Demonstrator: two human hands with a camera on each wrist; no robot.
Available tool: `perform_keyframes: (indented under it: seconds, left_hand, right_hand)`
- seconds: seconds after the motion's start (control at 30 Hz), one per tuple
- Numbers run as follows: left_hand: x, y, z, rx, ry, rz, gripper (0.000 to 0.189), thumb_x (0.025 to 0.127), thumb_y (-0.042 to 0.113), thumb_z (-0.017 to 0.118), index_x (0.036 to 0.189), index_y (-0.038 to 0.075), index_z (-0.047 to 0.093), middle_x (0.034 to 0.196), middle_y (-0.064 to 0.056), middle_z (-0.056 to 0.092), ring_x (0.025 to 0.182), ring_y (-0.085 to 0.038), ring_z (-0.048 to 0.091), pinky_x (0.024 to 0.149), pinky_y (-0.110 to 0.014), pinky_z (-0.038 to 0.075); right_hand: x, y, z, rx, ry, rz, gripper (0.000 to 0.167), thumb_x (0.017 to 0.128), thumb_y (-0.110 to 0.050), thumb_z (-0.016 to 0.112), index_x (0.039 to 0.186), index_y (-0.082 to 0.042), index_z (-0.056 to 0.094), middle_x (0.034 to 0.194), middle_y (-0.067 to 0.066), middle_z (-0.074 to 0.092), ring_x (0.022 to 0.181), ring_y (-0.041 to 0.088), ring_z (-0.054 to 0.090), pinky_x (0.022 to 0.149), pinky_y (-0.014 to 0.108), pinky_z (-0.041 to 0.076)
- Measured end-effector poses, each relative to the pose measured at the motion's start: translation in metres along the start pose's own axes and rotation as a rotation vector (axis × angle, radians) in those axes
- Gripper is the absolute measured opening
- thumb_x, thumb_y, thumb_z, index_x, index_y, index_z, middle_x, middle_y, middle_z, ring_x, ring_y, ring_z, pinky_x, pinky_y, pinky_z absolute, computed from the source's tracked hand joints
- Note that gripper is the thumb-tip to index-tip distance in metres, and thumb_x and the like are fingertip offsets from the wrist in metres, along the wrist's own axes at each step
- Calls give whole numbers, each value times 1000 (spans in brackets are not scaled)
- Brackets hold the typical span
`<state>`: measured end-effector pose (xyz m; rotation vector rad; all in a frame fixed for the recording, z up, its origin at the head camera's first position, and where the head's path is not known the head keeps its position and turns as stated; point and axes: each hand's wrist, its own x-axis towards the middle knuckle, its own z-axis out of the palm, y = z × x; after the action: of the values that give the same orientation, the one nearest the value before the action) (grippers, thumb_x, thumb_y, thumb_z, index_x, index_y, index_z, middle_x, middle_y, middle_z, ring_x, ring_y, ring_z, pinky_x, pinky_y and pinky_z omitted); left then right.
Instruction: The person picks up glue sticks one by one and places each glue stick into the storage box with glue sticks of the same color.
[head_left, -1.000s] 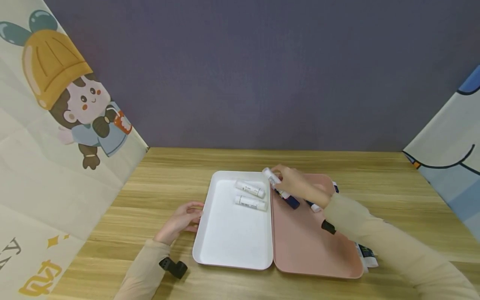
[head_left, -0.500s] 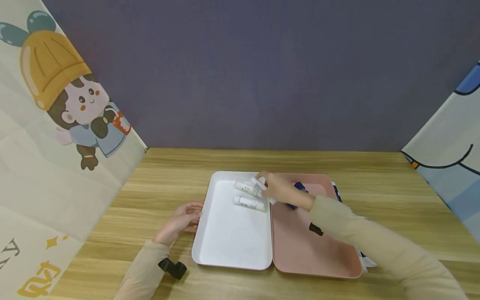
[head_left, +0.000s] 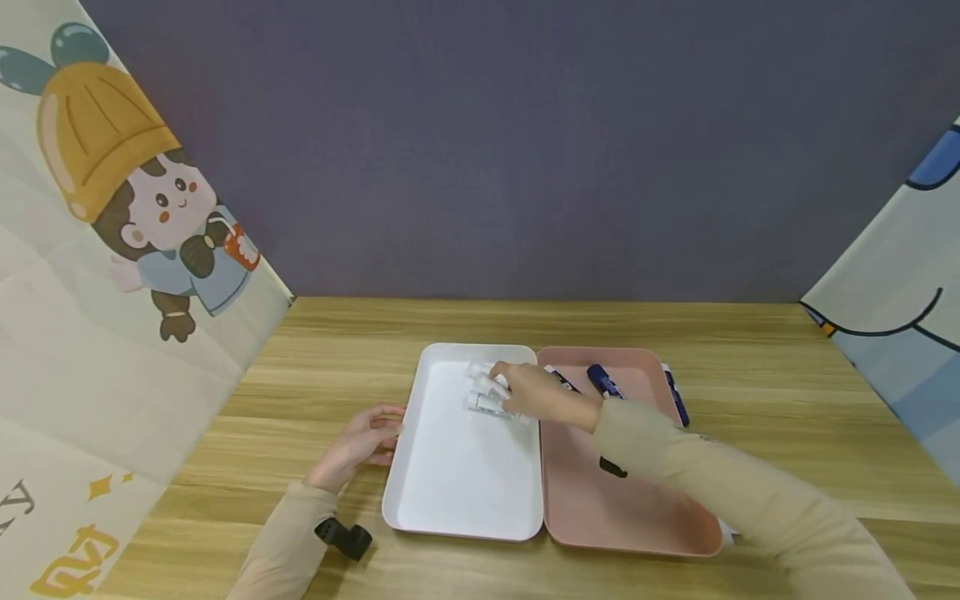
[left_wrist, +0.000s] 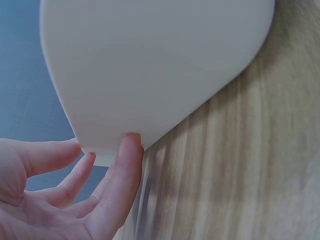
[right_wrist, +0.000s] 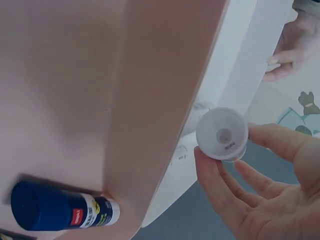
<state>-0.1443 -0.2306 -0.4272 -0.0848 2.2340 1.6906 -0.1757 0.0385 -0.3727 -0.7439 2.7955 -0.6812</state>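
Note:
My right hand [head_left: 536,393] pinches a white glue stick [right_wrist: 222,132] between thumb and fingers, low over the upper right of the white tray [head_left: 465,483]. In the right wrist view its round end faces the camera. Two more white glue sticks lie there; one [head_left: 486,405] shows just below the held one, and the other [head_left: 476,368] is partly hidden above it. My left hand [head_left: 360,442] rests against the tray's left side. In the left wrist view its fingertips touch the tray's outer wall [left_wrist: 150,65] and edge, without gripping.
A pink tray [head_left: 600,517] adjoins the white one on the right. Inside lie a blue-capped glue stick [head_left: 604,382] and another dark one [head_left: 561,378]. A blue stick [head_left: 677,397] lies outside its right rim. My right arm crosses over the pink tray.
My right hand has carried the white glue stick leftward from above the pink tray's edge and down among the white sticks. My left hand has stayed at the tray's side.

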Motion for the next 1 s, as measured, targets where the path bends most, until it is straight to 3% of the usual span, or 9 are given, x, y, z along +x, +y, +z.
perform_keyframes:
  seconds: [0.13, 0.37, 0.57, 0.8, 1.0]
  left_hand:
    - [1, 2, 2, 3, 6, -2, 35, 90, 10, 48, 123, -1, 42, 103, -17, 56, 77, -20, 60, 64, -36, 51]
    - [5, 5, 6, 6, 20, -7, 34, 91, 10, 47, 123, -1, 42, 103, -17, 56, 77, -19, 60, 64, -35, 51]
    - [8, 6, 8, 2, 29, -6, 34, 90, 10, 48, 122, -1, 42, 102, -16, 57, 77, -20, 60, 63, -36, 51]
    - [8, 6, 8, -6, 21, -6, 34, 90, 10, 48, 122, -2, 42, 102, -17, 56, 77, -20, 60, 64, -36, 51]
    - [7, 7, 9, -18, 22, -9, 34, 90, 9, 47, 122, -2, 42, 101, -17, 56, 77, -20, 60, 64, -36, 51]
  right_hand:
    - [3, -1, 2, -8, -5, -23, 45, 75, -2, 65, 118, -3, 51, 59, 0, 48, 43, 7, 38, 40, 18, 34]
    - [7, -1, 6, -31, -76, -13, 41, 77, -3, 64, 116, -7, 53, 87, 9, 61, 56, 10, 50, 47, 21, 43]
    - [9, -2, 8, -12, -114, -48, 40, 73, 2, 64, 111, -3, 55, 87, 11, 62, 59, 13, 52, 49, 21, 44]
    - [10, -3, 15, -83, -116, -98, 40, 70, 1, 67, 109, -4, 57, 87, 7, 62, 66, 14, 50, 61, 23, 44]
    - [10, -3, 19, -95, -127, -79, 39, 71, -1, 67, 109, -5, 58, 88, 7, 62, 67, 14, 52, 60, 24, 45]
